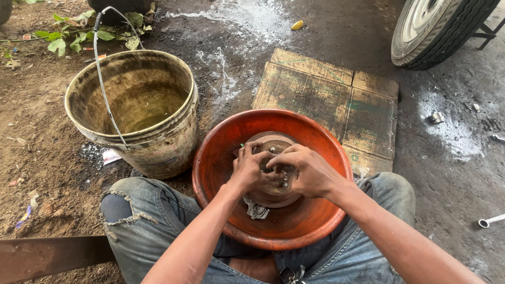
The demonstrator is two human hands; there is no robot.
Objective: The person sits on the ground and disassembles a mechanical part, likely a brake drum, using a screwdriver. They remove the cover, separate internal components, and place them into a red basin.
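Sat on the ground with a basin [215, 158] between the knees. Held in the basin a round metal part [273, 144], with a rag [256, 210] lying just before it on the basin floor. Rested both hands on the part: left hand [247, 168] on its left side, right hand [307, 171] on its right, fingertips meeting over the middle. Stood left of the basin, just beside it, a bucket [173, 142] with liquid inside. Lay behind the basin a sheet of cardboard [326, 100], and behind that, to the right, a wheel [436, 29]. Lay far right on the ground a wrench [490, 220].
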